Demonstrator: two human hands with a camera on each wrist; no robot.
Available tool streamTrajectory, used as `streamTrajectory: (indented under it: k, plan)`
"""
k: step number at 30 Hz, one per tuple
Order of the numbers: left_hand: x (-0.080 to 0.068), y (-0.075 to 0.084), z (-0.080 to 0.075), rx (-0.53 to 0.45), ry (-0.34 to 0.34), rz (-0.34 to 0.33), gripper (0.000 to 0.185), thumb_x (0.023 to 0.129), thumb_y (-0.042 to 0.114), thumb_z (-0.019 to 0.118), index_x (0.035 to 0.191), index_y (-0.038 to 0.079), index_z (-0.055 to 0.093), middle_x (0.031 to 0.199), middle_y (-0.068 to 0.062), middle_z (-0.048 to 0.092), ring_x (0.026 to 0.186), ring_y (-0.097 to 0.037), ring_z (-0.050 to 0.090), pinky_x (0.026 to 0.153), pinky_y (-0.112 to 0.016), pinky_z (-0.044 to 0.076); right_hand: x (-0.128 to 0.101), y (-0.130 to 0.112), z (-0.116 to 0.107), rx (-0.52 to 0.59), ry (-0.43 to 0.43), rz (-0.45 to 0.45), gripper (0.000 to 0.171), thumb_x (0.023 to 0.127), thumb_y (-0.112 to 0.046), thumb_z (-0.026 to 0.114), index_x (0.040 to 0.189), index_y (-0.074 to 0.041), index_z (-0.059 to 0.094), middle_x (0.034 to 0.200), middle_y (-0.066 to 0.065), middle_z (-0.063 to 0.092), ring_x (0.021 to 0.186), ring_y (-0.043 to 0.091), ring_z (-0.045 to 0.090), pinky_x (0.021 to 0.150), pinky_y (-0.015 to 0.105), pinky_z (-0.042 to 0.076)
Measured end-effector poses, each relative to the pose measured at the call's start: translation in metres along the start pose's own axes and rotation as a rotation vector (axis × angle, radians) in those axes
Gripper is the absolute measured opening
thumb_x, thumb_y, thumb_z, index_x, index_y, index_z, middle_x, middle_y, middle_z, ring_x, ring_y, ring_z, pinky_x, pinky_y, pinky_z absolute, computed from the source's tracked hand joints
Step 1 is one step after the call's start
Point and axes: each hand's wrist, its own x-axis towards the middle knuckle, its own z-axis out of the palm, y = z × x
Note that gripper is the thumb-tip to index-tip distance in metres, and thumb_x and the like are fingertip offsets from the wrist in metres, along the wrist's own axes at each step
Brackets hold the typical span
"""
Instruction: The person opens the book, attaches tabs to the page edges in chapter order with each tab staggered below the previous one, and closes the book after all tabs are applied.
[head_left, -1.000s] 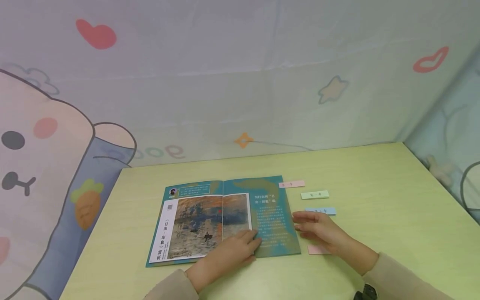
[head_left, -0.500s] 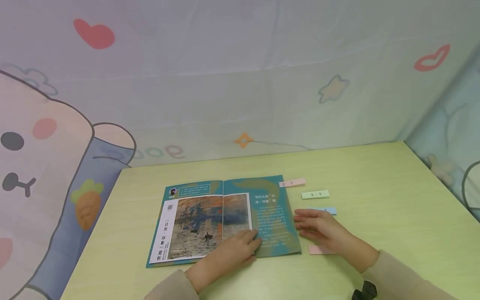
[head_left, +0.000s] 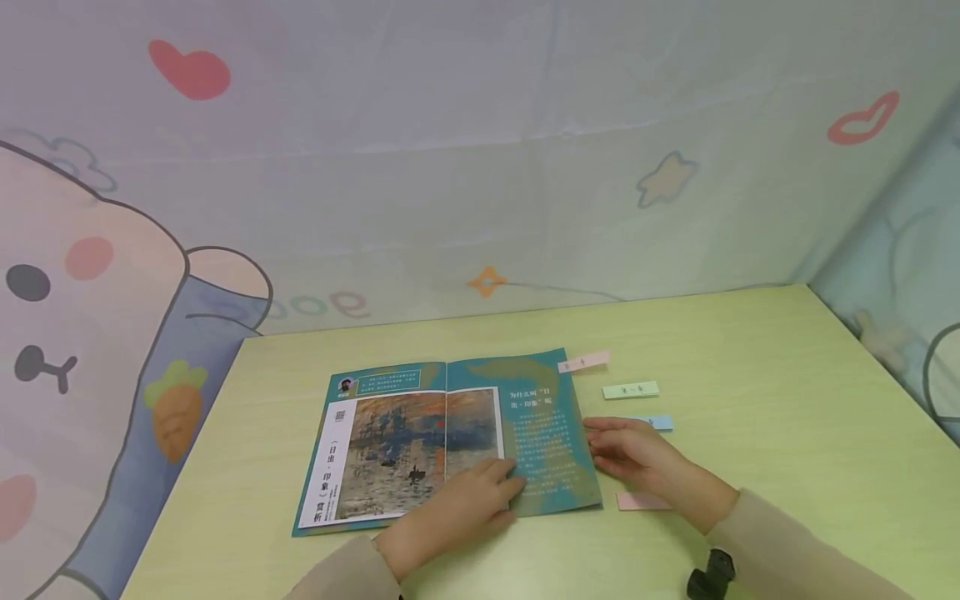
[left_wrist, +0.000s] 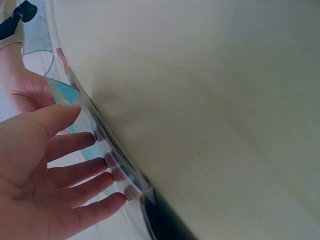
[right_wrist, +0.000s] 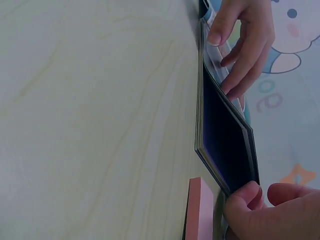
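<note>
An open magazine (head_left: 472,371) with teal pages lies on the table, a harbour painting printed across its middle. My left hand (head_left: 468,504) rests with spread, straight fingers on the lower part of the right-hand page; the left wrist view shows its fingertips (left_wrist: 102,162) on the glossy sheet. At the right edge my right hand (head_left: 637,454) pinches the raised pages. In the right wrist view the thumb (right_wrist: 242,205) is at their edge, a dark gap opening between the raised pages (right_wrist: 248,145) and those beneath. A pink sticky tab (head_left: 588,362) sticks out from the top right corner.
Right of the magazine lie a green sticky-note pad (head_left: 630,390), a blue one (head_left: 660,422) partly behind the right hand, and a pink one (head_left: 641,501) below it. A printed cloth (head_left: 450,167) hangs along the table's far edge (head_left: 675,297).
The right edge of the page has lifted slightly at the right hand, and the pink tab has tilted up with it. The right forearm has shifted a little left. The left hand stays put.
</note>
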Motion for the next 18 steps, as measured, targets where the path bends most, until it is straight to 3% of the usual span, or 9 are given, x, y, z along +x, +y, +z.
streamTrajectory:
  k: [6, 14, 18]
  plan:
    - [0.007, 0.005, -0.005, -0.104, -0.009, -0.016, 0.039, 0.094, 0.029, 0.057, 0.126, 0.007, 0.057, 0.131, -0.013, 0.051, 0.118, -0.026, 0.05, 0.093, -0.034, 0.046, 0.004, 0.0, 0.001, 0.053, -0.012, 0.007, 0.055, 0.091, 0.007, 0.049, 0.139, 0.015, 0.023, 0.087, 0.003, 0.067, 0.081, 0.012, 0.064, 0.073, 0.022, 0.051]
    - [0.026, 0.0, -0.01, -0.418, -0.056, -0.049, 0.04, 0.097, 0.024, 0.052, 0.131, 0.004, 0.052, 0.131, -0.011, 0.052, 0.119, -0.021, 0.05, 0.097, -0.029, 0.042, 0.007, -0.001, 0.004, 0.061, -0.042, -0.027, 0.052, 0.093, 0.003, 0.049, 0.137, 0.015, 0.025, 0.092, 0.005, 0.066, 0.085, 0.014, 0.065, 0.082, 0.029, 0.052]
    - [0.036, 0.0, -0.014, -0.487, -0.05, -0.063, 0.042, 0.098, 0.024, 0.05, 0.135, 0.005, 0.048, 0.137, -0.011, 0.047, 0.125, -0.022, 0.045, 0.102, -0.032, 0.038, 0.007, -0.002, 0.007, 0.075, -0.021, -0.035, 0.045, 0.094, 0.0, 0.048, 0.133, 0.013, 0.03, 0.091, 0.005, 0.066, 0.083, 0.014, 0.065, 0.08, 0.028, 0.053]
